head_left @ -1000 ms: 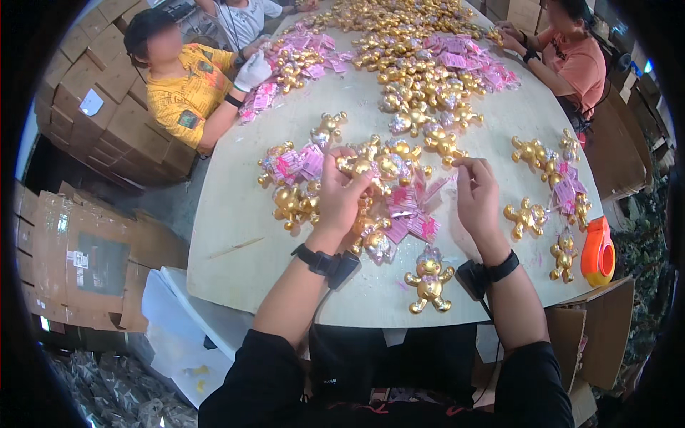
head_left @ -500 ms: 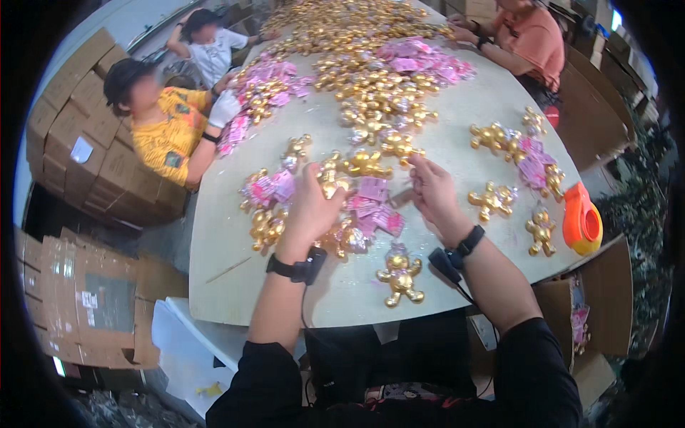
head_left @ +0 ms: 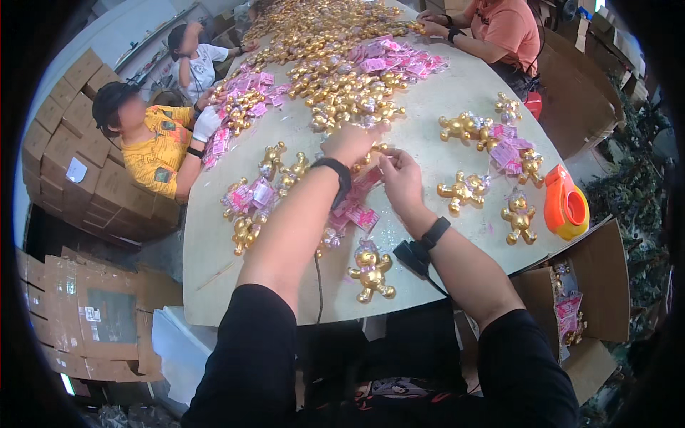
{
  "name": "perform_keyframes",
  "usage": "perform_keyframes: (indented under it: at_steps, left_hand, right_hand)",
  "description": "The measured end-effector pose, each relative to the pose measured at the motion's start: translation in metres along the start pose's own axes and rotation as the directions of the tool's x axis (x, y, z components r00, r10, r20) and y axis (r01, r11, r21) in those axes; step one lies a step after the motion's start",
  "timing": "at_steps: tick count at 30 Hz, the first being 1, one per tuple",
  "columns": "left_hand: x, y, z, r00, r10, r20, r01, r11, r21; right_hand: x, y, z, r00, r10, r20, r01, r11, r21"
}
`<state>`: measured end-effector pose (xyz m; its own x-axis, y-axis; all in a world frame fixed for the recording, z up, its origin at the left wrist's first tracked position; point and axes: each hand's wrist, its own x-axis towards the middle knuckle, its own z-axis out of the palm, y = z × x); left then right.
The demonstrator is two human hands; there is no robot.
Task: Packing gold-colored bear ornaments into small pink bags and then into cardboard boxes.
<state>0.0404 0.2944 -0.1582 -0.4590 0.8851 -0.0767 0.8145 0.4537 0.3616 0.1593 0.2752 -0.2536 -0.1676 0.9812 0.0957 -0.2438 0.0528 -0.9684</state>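
Note:
My left hand [head_left: 351, 140] stretches forward over the white table [head_left: 435, 107] and reaches into the big heap of gold bear figures [head_left: 342, 89]; its fingers curl at the heap's edge, and what they hold is hidden. My right hand [head_left: 401, 178] hovers close behind it, fingers pinched above pink tags [head_left: 357, 210] lying between my arms. A single gold bear [head_left: 371, 269] lies near the table's front edge, under my forearms. Both wrists wear black bands.
More gold bears with pink tags [head_left: 499, 143] lie to the right, beside an orange tape dispenser [head_left: 565, 205]. A person in yellow [head_left: 153, 146] and one in orange [head_left: 503, 28] work at the table. Cardboard boxes [head_left: 78, 314] stand at left; an open box [head_left: 578, 314] at right.
My left arm has stretched forward from the near pile of bears and tags to the big heap. My right hand moved slightly left. The camera view shifted, showing more of the table.

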Motion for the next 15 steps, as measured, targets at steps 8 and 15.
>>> perform_keyframes:
  at_steps: [8, 15]
  left_hand:
    - [0.010, -0.037, 0.000, 0.998, 0.056, -0.009, -0.057, 0.989, -0.135]
    - [-0.063, -0.118, -0.049, 0.857, 0.441, 0.266, 0.232, 0.131, -0.964]
  right_hand:
    - [-0.001, -0.002, 0.006, 0.999, -0.015, -0.047, 0.012, 0.998, -0.058]
    - [-0.022, -0.034, 0.011, 0.983, 0.123, 0.133, -0.139, 0.983, 0.118]
